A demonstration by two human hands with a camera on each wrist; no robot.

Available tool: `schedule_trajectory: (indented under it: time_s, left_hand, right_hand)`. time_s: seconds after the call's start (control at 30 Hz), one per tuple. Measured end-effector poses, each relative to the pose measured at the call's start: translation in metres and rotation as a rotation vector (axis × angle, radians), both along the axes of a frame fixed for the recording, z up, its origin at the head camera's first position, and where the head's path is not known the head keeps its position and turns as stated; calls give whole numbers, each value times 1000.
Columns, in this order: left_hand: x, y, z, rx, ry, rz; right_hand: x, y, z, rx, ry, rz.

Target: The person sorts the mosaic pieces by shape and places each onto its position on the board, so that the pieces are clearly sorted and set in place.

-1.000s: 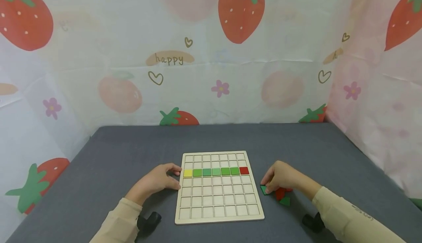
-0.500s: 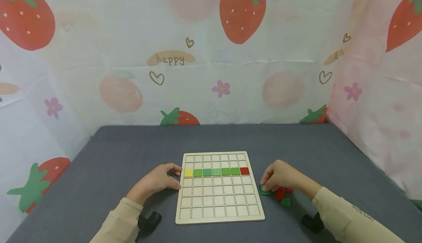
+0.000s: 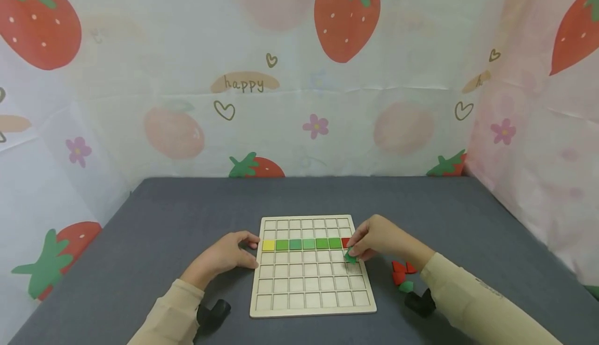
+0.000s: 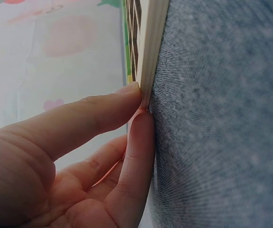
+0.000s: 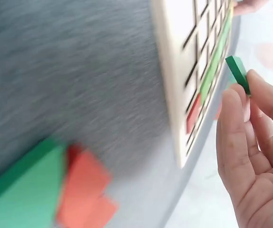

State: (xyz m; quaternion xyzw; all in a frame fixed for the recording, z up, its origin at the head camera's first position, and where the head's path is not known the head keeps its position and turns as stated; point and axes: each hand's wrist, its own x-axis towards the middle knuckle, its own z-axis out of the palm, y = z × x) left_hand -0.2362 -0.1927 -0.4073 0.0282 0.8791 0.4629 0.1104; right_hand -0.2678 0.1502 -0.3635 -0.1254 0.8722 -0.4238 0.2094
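A pale wooden grid board point(image 3: 312, 315) lies on the table, one row filled with yellow, green and red square tiles. At its left edge, my left hand point(image 3: 225, 255) touches the frame with thumb and fingertips spread along it; the left wrist view shows these fingertips point(image 4: 137, 124) against the board's side. My right hand point(image 3: 380, 237) is over the board's right side, partly covering the red tile point(image 3: 345, 242). Between thumb and fingers it pinches a small green tile point(image 5: 238, 73), tilted on edge and held above the squares just below the filled row.
Right of the board lie several loose red pieces point(image 3: 399, 272) and a green piece point(image 3: 406, 286), close together. Dark grey cloth point(image 3: 196, 204) covers the table. A strawberry-print curtain point(image 3: 290, 142) stands behind it. Black wrist devices point(image 3: 212, 315) sit below the sleeves.
My right hand has lifted a green tile from the loose pieces and carried it left and away from me, over the board. The left hand stays at the board's edge.
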Motion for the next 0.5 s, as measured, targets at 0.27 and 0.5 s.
schedule_trajectory:
  time_s: [0.27, 0.5]
  left_hand:
    - [1, -1, 1, -6, -11, -1]
    - [1, -1, 2, -5, -14, 1]
  right_hand:
    - [-11, -30, 4, -55, -15, 21]
    - [-14, -48, 1, -90, -38, 39]
